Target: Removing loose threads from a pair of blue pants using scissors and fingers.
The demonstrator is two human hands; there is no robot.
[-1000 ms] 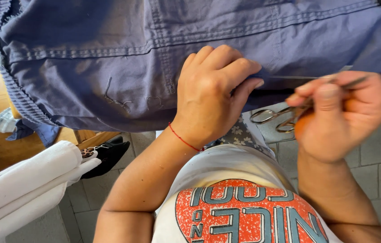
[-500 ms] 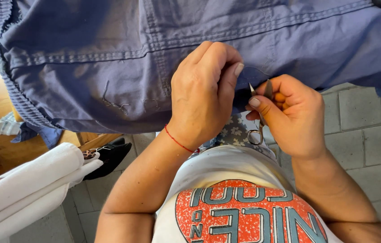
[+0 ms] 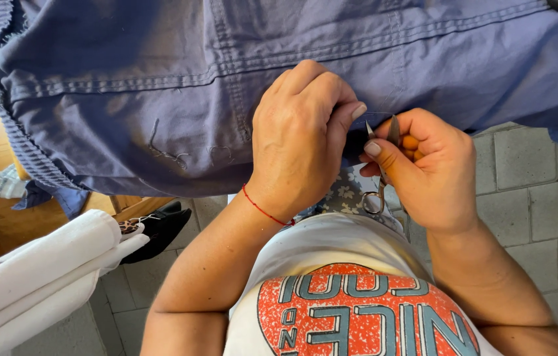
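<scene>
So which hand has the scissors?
The right hand: small metal scissors poke up between its fingers, while the left hand only pinches the blue garment.

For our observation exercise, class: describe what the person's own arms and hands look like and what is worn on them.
Both arms are bare to above the elbow, with no sleeves in view. The left hand has a thin red string bracelet round the wrist and a short, pale thumbnail. The right hand wears no band or ring that shows; its nails are short and plain too. No gloves and no watch.
</scene>
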